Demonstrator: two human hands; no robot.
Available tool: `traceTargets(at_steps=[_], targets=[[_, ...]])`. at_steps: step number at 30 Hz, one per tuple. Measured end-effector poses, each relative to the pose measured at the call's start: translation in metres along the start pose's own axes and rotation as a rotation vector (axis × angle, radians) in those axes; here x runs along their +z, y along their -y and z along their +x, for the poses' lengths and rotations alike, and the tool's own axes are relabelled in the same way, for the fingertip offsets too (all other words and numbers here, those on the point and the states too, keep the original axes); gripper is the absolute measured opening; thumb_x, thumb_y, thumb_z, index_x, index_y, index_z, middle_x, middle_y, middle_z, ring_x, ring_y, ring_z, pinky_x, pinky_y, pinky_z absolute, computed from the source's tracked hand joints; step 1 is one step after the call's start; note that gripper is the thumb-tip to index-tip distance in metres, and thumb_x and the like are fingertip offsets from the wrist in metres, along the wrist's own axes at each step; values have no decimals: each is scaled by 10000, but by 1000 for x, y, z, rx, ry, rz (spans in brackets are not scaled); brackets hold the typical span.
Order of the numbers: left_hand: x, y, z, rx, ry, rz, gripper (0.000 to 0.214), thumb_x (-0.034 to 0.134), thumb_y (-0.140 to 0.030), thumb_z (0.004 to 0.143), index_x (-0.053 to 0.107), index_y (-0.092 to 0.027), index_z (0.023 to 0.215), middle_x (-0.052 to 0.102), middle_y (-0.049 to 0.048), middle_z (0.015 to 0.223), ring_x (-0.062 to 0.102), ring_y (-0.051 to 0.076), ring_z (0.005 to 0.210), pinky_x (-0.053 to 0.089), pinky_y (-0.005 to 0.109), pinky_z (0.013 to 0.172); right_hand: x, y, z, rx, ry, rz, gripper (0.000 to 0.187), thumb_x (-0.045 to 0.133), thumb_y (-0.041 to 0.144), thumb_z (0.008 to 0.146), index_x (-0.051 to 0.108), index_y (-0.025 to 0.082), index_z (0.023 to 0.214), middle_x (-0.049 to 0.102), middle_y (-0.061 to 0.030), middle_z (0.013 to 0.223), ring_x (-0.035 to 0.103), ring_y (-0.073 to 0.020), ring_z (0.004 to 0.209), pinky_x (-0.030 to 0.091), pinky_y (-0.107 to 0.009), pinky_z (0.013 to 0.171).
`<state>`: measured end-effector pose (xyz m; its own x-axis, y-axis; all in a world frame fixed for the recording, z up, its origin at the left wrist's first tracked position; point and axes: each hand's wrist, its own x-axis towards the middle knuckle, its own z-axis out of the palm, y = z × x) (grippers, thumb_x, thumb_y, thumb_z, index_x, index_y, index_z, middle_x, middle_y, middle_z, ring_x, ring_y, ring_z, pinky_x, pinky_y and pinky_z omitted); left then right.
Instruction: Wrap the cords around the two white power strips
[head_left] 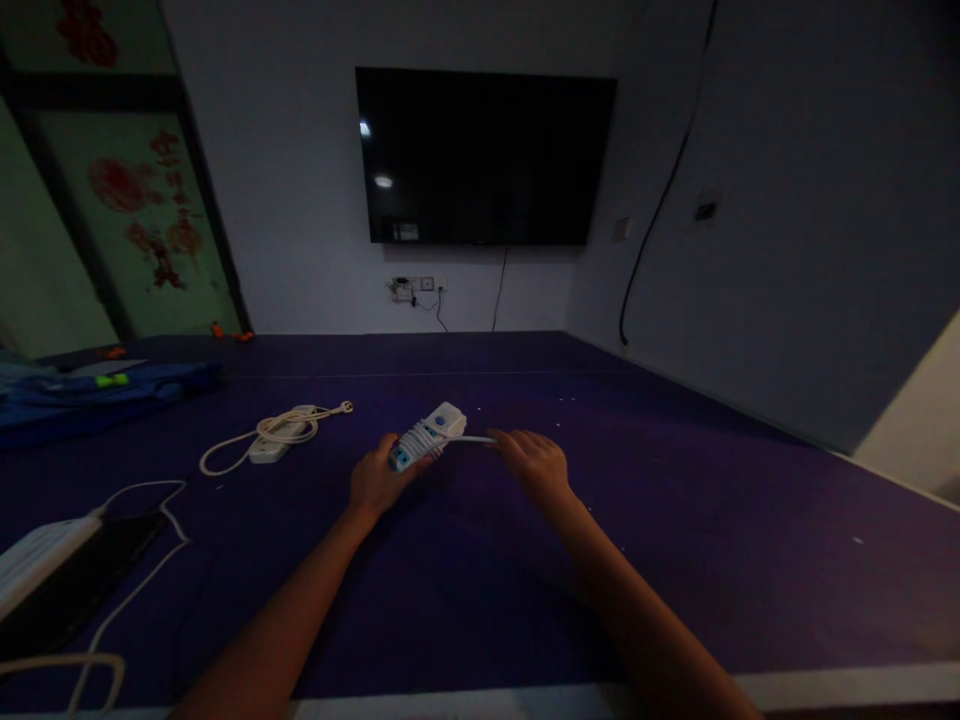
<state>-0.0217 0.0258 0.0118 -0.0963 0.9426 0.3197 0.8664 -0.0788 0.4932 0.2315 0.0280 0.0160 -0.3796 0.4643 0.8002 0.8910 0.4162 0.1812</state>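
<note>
A white power strip (429,434) with blue buttons lies on the dark purple surface (675,500), its white cord wound round its body. My left hand (379,478) grips the near end of the strip, fingers closed on it. My right hand (534,464) lies just right of the strip, pinching the loose end of the white cord (476,438) that runs out from the winding.
A second power strip with a coiled cream cable and plug (279,436) lies to the left. At the near left are a dark flat object with a white strip (52,575) and a loose cable (142,580). Blue cloth (97,392) lies far left. A wall TV (484,155) hangs ahead.
</note>
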Motion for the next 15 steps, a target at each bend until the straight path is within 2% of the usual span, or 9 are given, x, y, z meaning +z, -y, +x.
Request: traceTargets(at_steps=[3,6,9,15], targets=[[1,-8,-10,154,102,-17,657,571,-647,668,536,-247,1188,694,81,989,652,266,873,443,297,692,-5,-5,-1,32,-125,-58,261,457,325,929,671,223,1037,666,-36,730,547,-131,642,334,-255,616],[1,-21,-23,332,257,-78,660,611,-638,629,565,-261,1169,691,70,994,642,271,896,446,314,745,-8,-12,-2,45,-149,-66,261,464,305,927,660,233,1081,664,-33,734,548,-132,652,339,-254,627],[-1,-32,-34,471,361,-151,660,614,-632,630,567,-250,1165,678,68,1041,632,267,914,444,323,778,-4,-20,-2,41,-88,-18,251,483,279,917,661,247,1090,667,-23,722,572,-126,659,352,-239,628],[-9,-39,-41,636,444,-259,600,615,-590,655,562,-221,1125,675,47,1005,634,222,861,443,286,759,13,-23,-3,0,103,105,252,552,234,871,660,243,1098,707,-31,790,612,-123,658,379,-212,599]])
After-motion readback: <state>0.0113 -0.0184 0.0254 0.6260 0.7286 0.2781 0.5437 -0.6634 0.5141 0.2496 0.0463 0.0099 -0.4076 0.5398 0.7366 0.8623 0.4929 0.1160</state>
